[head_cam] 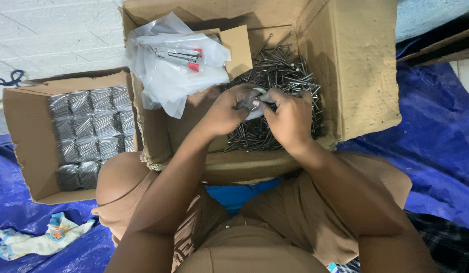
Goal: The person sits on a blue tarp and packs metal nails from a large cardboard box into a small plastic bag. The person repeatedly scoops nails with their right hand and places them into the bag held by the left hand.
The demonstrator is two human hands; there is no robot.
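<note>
Both my hands meet over a big cardboard box that holds a heap of loose steel nails. My left hand and my right hand together grip a small clear plastic bag of nails, fingers closed on it from both sides. The bag is mostly hidden by my fingers.
A pile of clear plastic bags with a red-handled stapler lies on the box's left flap. A smaller cardboard box at left is filled with several packed nail bags. Blue tarp covers the floor; a crumpled cloth lies at lower left.
</note>
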